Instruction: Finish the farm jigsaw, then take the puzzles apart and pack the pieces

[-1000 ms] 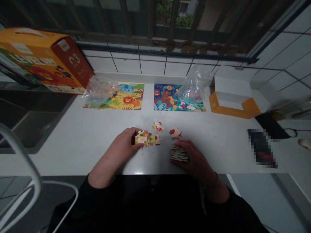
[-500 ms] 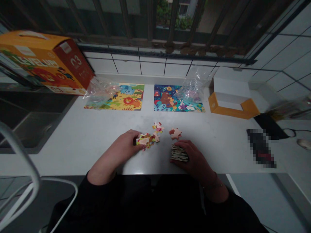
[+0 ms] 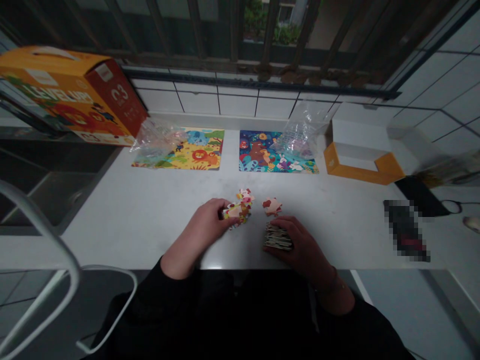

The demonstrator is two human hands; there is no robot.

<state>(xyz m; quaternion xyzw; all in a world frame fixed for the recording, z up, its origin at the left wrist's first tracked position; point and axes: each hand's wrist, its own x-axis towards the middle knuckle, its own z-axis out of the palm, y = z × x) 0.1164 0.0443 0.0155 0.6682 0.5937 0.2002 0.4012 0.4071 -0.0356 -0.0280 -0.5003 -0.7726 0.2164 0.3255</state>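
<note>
My left hand [image 3: 215, 218] is closed round a small bunch of jigsaw puzzle pieces [image 3: 237, 212], printed in pink, yellow and brown, just above or on the white counter [image 3: 157, 205]. Right behind that bunch lies a puzzle piece with an animal's face [image 3: 245, 194], partly covered by it. A pink piece with a brown patch [image 3: 272, 205] lies apart, a little to the right. Nearer the front edge, my right hand [image 3: 296, 240] grips a thick stack of puzzle pieces [image 3: 277, 236], seen edge-on. Its thumb and fingers hold the stack from the right.
At the back lie a yellow savanna picture [image 3: 206, 159] and a blue night picture [image 3: 257, 159], each partly under clear plastic bags [image 3: 300, 135]. An open orange-and-white box [image 3: 363, 170] stands right, a large orange carton [image 3: 71, 95] left beside the sink [image 3: 48, 200]. A white tube [image 3: 56, 240] curves at the lower left.
My left hand has moved right with its puzzle pieces, up against the piece with the animal's face. My right hand and its stack have stayed in place.
</note>
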